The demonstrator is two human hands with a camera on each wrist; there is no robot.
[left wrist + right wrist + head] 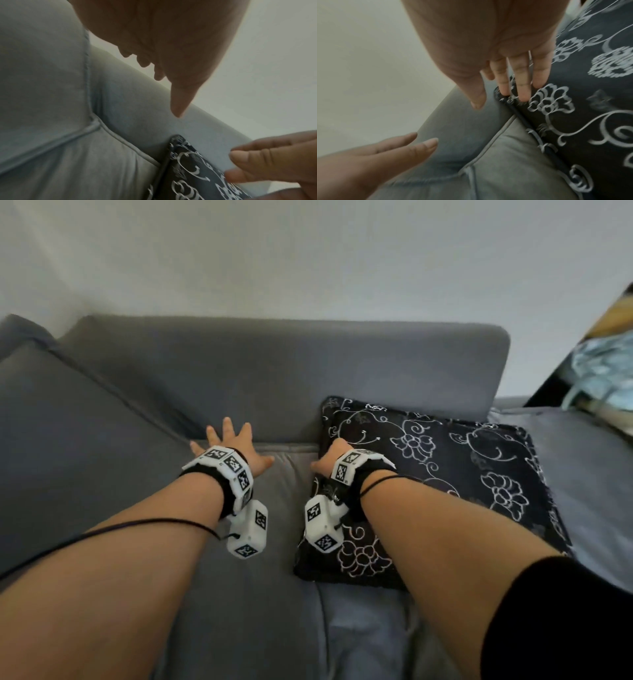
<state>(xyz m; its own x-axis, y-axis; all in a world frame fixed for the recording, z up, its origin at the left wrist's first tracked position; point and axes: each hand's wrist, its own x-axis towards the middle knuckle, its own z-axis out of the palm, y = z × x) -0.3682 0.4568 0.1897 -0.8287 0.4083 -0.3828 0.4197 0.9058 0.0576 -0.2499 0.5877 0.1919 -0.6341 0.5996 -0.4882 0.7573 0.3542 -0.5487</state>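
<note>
A black fabric cushion with white floral embroidery [445, 474] lies against the backrest [274, 364] of a grey fabric sofa [85, 440]; the right hand [334, 455], fingers straight, apparently touches its corner, the left hand [229, 445] splayed, empty, alongside

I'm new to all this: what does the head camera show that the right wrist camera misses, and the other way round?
Only the head view shows the marker-covered wrist bands on both arms and the full width of the grey sofa. Only the right wrist view shows the palm side of the right hand, with its straight fingers reaching the corner of the black flowered cushion. Both views show that cushion, the left hand with fingers spread, the sofa back and the pale wall.
</note>
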